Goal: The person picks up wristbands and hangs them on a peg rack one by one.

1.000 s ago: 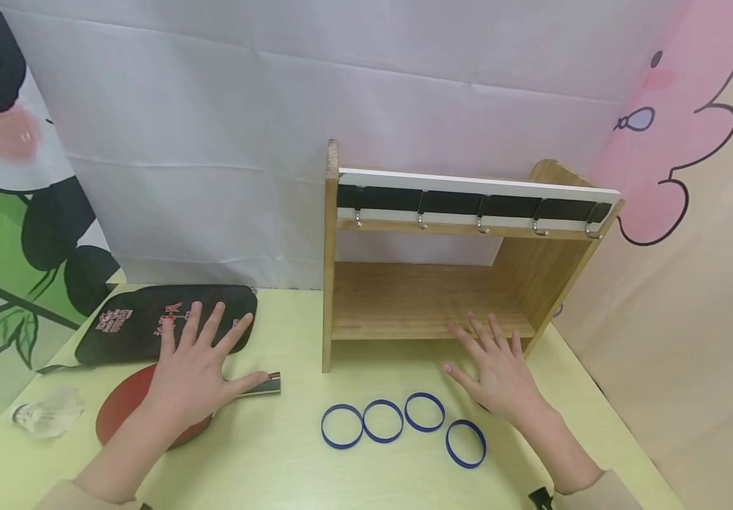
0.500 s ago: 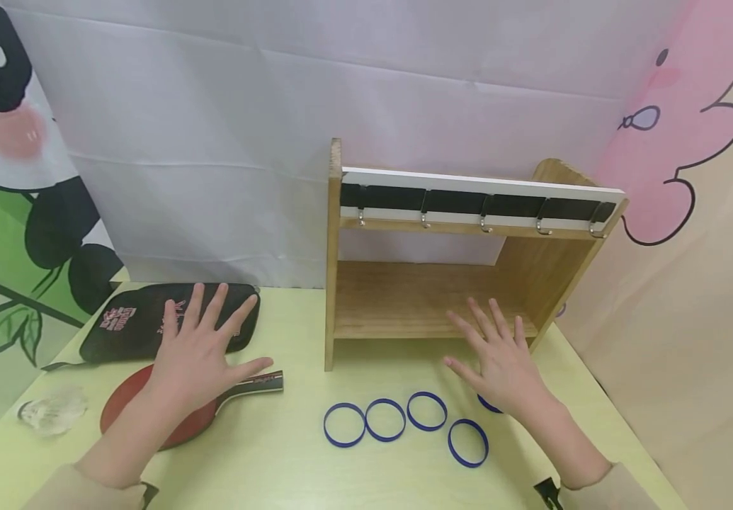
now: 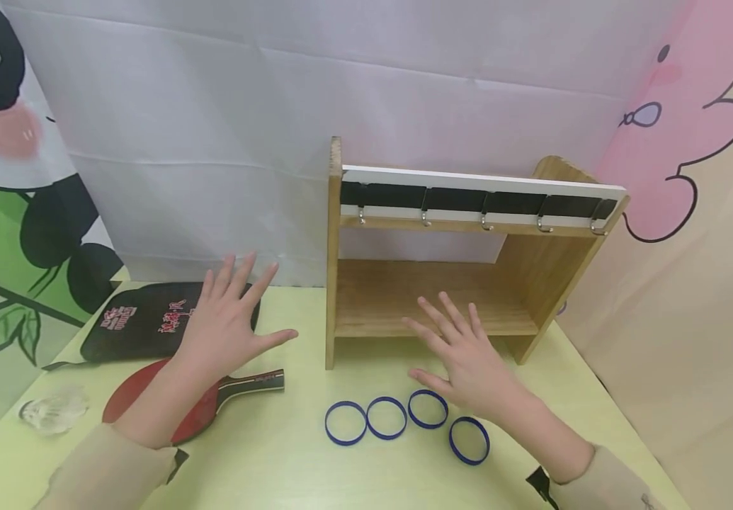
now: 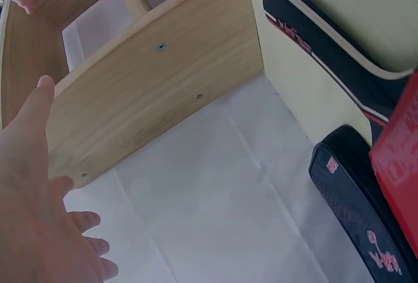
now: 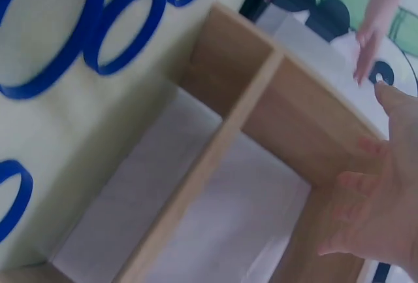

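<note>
My left hand (image 3: pixel 219 333), fingers spread and empty, hovers above a red table tennis bat (image 3: pixel 133 393) and the black zip case (image 3: pixel 137 336) behind it. Part of the bat lies hidden under the forearm. My right hand (image 3: pixel 471 361) is also spread and holds nothing. It is in front of the wooden shelf (image 3: pixel 430 301), which carries a white strip with several metal hooks (image 3: pixel 486 221). Several thin blue rings (image 3: pixel 387 418) lie flat on the table, just left of and below that hand. In the right wrist view, blue rings (image 5: pixel 124 28) lie beside the shelf.
A shuttlecock (image 3: pixel 54 411) lies at the far left, beside the bat. White cloth (image 3: pixel 213 142) hangs behind the yellow table (image 3: pixel 290 467). Cartoon-printed cloth (image 3: pixel 672 127) borders the right side.
My left hand has moved forward and to the right. My right hand has shifted left, and a blue ring partly seen beside it half a second ago is now hidden.
</note>
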{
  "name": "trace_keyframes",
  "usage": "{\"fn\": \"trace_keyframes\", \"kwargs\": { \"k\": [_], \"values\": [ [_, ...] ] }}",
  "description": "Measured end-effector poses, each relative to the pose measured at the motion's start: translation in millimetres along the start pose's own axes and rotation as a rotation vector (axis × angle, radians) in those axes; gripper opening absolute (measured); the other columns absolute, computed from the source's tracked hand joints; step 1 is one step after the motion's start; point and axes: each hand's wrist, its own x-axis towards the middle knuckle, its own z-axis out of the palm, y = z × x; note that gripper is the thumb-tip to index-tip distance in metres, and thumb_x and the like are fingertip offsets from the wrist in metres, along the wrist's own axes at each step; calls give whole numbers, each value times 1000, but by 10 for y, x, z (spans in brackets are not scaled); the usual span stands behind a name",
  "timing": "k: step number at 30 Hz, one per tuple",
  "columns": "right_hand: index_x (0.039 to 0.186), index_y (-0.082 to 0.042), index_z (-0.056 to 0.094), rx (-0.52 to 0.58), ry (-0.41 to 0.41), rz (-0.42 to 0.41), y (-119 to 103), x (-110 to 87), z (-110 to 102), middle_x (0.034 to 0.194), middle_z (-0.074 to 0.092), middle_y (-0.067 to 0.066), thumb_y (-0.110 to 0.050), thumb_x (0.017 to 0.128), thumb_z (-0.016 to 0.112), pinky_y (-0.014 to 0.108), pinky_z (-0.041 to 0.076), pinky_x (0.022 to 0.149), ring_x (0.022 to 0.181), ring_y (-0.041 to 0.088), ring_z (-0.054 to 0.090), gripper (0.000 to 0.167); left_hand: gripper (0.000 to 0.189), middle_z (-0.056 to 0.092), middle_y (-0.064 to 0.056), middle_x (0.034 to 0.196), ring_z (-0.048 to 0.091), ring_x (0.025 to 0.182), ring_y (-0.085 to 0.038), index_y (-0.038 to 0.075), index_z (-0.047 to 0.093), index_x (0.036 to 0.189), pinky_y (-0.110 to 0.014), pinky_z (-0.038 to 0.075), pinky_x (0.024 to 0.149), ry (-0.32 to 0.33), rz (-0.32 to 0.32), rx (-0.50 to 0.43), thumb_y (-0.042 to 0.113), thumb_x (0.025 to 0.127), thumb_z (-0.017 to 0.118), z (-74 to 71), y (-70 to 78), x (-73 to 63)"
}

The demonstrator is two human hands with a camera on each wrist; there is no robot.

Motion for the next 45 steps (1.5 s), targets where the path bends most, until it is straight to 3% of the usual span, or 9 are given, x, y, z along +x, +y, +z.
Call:
{"fn": "trace_keyframes", "kwargs": {
  "k": [8, 15, 20, 24, 30, 38, 45],
  "values": [
    [146, -28, 33, -9, -58, -204, -241, 15, 281, 156, 23, 6, -57, 90, 50, 63, 22, 112, 144, 33, 13, 66, 106, 12, -13, 158, 2, 145, -33, 22, 11, 153, -59, 11, 116, 63, 19, -164, 65, 73, 66, 216, 131, 197],
    [143, -23, 40, 132, -88, -328, -382, -22, 592, 151, 34, 5, -47, 84, 66, 54, 35, 109, 140, 32, 27, 69, 108, 12, -9, 158, 5, 146, -30, 23, 10, 153, -59, 14, 116, 86, -27, -298, 58, 72, 72, 440, 239, 333],
    [139, -23, 46, 222, -145, -404, -400, -44, 791, 148, 40, 2, -40, 83, 70, 43, 38, 110, 139, 25, 32, 64, 106, 16, -8, 158, 5, 146, -27, 24, 9, 153, -60, 18, 114, 103, -59, -399, 56, 75, 72, 603, 312, 396],
    [135, -25, 51, 248, -201, -473, -390, -39, 950, 144, 46, -4, -35, 85, 68, 38, 38, 110, 137, 20, 36, 54, 104, 21, -8, 156, 10, 145, -28, 23, 10, 153, -55, 21, 116, 149, -37, -497, 51, 76, 73, 735, 377, 439],
    [123, -22, 62, 260, -194, -603, -415, 19, 1113, 128, 60, -7, -29, 86, 69, 27, 41, 107, 124, 13, 49, 39, 100, 25, -9, 155, 25, 141, -29, 25, 9, 153, -51, 33, 111, 210, 20, -594, 40, 79, 74, 913, 453, 466],
    [103, -24, 72, 264, -190, -640, -425, 109, 1136, 102, 67, -13, -28, 83, 72, 15, 44, 91, 105, 7, 54, 21, 95, 33, -9, 149, 41, 130, -29, 21, 12, 153, -43, 53, 93, 270, 114, -708, 21, 81, 75, 1110, 486, 465],
    [95, -25, 74, 255, -190, -644, -415, 118, 1142, 94, 67, -18, -29, 83, 72, 10, 40, 84, 97, 3, 52, 12, 99, 36, -7, 146, 46, 126, -29, 24, 13, 153, -34, 60, 76, 261, 131, -756, 17, 78, 78, 1208, 444, 439]
  ]
}}
